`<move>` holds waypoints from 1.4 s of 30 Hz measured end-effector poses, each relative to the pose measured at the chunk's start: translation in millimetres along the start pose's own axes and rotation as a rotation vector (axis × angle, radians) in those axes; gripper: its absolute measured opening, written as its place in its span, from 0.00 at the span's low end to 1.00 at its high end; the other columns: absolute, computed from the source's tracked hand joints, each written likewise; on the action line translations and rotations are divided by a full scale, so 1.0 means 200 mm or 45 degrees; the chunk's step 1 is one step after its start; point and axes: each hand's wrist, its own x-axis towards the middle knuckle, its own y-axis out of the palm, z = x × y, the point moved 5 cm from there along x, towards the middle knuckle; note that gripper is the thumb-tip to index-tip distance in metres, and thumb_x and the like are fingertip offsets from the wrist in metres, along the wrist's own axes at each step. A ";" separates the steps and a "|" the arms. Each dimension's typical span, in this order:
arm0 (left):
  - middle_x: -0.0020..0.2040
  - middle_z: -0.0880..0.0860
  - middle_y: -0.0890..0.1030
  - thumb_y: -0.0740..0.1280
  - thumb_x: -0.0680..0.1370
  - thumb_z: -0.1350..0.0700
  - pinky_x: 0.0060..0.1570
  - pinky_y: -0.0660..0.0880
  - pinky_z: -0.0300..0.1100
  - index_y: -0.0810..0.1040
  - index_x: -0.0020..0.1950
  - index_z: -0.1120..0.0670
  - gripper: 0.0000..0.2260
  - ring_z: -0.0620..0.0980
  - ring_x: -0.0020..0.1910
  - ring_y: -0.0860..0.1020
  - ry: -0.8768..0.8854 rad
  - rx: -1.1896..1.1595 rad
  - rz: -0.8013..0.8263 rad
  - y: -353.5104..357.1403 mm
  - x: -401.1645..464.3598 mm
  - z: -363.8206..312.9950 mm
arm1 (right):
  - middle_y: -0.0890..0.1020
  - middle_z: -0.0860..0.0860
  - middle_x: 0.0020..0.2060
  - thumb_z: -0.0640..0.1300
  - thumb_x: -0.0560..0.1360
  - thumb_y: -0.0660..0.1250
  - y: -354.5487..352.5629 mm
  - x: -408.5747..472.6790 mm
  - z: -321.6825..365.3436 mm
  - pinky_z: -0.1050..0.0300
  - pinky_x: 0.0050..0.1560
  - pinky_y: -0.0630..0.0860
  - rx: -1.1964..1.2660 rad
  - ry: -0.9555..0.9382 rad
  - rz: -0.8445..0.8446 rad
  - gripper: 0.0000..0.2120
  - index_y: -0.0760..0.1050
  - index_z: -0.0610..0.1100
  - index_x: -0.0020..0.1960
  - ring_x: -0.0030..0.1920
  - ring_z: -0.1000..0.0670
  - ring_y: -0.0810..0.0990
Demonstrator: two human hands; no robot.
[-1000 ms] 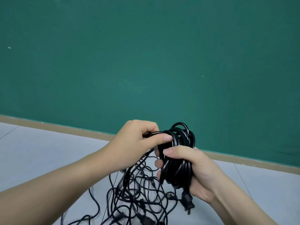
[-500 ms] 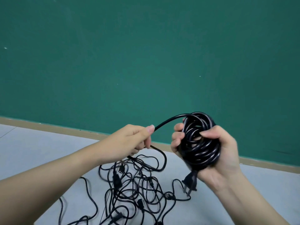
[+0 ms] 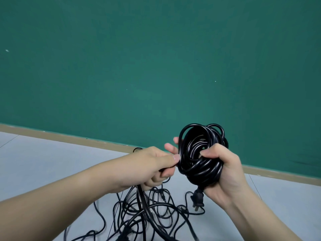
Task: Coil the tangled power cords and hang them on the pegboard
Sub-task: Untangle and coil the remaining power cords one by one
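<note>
Right hand (image 3: 224, 169): grips coil (image 3: 201, 153) of black cord.
Left hand (image 3: 152, 167): pinches loose cord strand (image 3: 144, 202).
Floor (image 3: 43, 162): tangled cords (image 3: 149, 211).

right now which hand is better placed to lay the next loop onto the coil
Left. The left hand already pinches the loose black cord beside the coiled black power cord, while the right hand is fully occupied gripping that coil.

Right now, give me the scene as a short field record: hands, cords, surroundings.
left hand: pinches a black cord strand at the coil's edge
right hand: grips the coiled cord, held up off the floor
plug: hangs below the coil
tangled cords: loose heap on the grey floor
background: green wall
pegboard: not in view
</note>
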 end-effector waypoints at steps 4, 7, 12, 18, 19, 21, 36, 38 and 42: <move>0.27 0.47 0.56 0.57 0.86 0.44 0.29 0.49 0.39 0.66 0.33 0.51 0.22 0.47 0.26 0.52 -0.031 -0.056 0.114 0.00 -0.04 -0.01 | 0.86 0.35 0.48 0.39 0.55 0.69 0.01 -0.01 -0.01 0.53 0.42 0.83 0.027 0.001 0.022 0.22 0.86 0.34 0.47 0.48 0.40 0.87; 0.27 0.47 0.56 0.57 0.84 0.39 0.27 0.51 0.38 0.65 0.33 0.51 0.24 0.47 0.26 0.52 -0.034 -0.052 0.084 0.01 -0.04 -0.02 | 0.82 0.38 0.43 0.38 0.57 0.70 0.02 0.00 0.03 0.45 0.48 0.83 0.194 -0.100 0.024 0.18 0.83 0.32 0.45 0.40 0.41 0.83; 0.25 0.49 0.58 0.57 0.78 0.29 0.28 0.57 0.41 0.67 0.31 0.52 0.29 0.49 0.25 0.56 -0.030 0.229 -0.089 -0.03 -0.02 -0.02 | 0.75 0.41 0.44 0.38 0.67 0.60 -0.04 0.04 0.15 0.49 0.47 0.80 0.513 -0.269 -0.093 0.13 0.71 0.38 0.51 0.40 0.45 0.75; 0.28 0.44 0.63 0.61 0.85 0.44 0.30 0.60 0.42 0.77 0.39 0.52 0.18 0.49 0.29 0.61 0.193 0.581 -0.315 -0.14 -0.04 -0.03 | 0.77 0.42 0.43 0.36 0.73 0.61 -0.28 0.06 0.27 0.48 0.45 0.78 0.262 -0.412 -0.469 0.08 0.72 0.38 0.52 0.38 0.43 0.76; 0.29 0.45 0.64 0.61 0.85 0.46 0.31 0.61 0.41 0.79 0.41 0.51 0.16 0.47 0.30 0.62 0.261 0.611 -0.351 -0.15 -0.05 -0.05 | 0.78 0.42 0.42 0.36 0.74 0.61 -0.29 0.06 0.26 0.48 0.44 0.78 0.182 -0.400 -0.494 0.07 0.72 0.37 0.52 0.38 0.44 0.76; 0.30 0.49 0.67 0.60 0.85 0.46 0.33 0.65 0.43 0.79 0.42 0.48 0.15 0.47 0.30 0.65 0.398 0.644 -0.404 -0.16 -0.06 -0.08 | 0.78 0.42 0.41 0.36 0.76 0.63 -0.28 0.07 0.22 0.48 0.44 0.77 0.044 -0.355 -0.526 0.05 0.74 0.36 0.50 0.37 0.45 0.78; 0.26 0.49 0.70 0.69 0.78 0.36 0.31 0.64 0.46 0.76 0.34 0.58 0.26 0.51 0.29 0.65 0.496 0.375 -0.504 -0.11 -0.03 -0.12 | 0.78 0.38 0.41 0.44 0.51 0.87 0.06 0.00 -0.08 0.49 0.38 0.81 -0.249 0.131 0.054 0.29 0.84 0.37 0.49 0.37 0.44 0.80; 0.28 0.51 0.63 0.68 0.67 0.25 0.32 0.58 0.46 0.72 0.34 0.62 0.36 0.49 0.30 0.60 0.361 0.425 -0.596 -0.16 -0.01 -0.08 | 0.78 0.38 0.40 0.39 0.55 0.80 0.07 -0.02 -0.09 0.49 0.38 0.82 -0.244 0.174 0.073 0.21 0.82 0.37 0.47 0.36 0.43 0.80; 0.31 0.61 0.75 0.63 0.67 0.21 0.35 0.67 0.50 0.76 0.39 0.61 0.40 0.57 0.31 0.67 0.256 0.466 -0.502 -0.14 0.03 -0.02 | 0.79 0.37 0.39 0.39 0.55 0.76 0.05 -0.01 -0.13 0.49 0.37 0.81 -0.096 0.276 0.048 0.20 0.83 0.35 0.46 0.35 0.40 0.80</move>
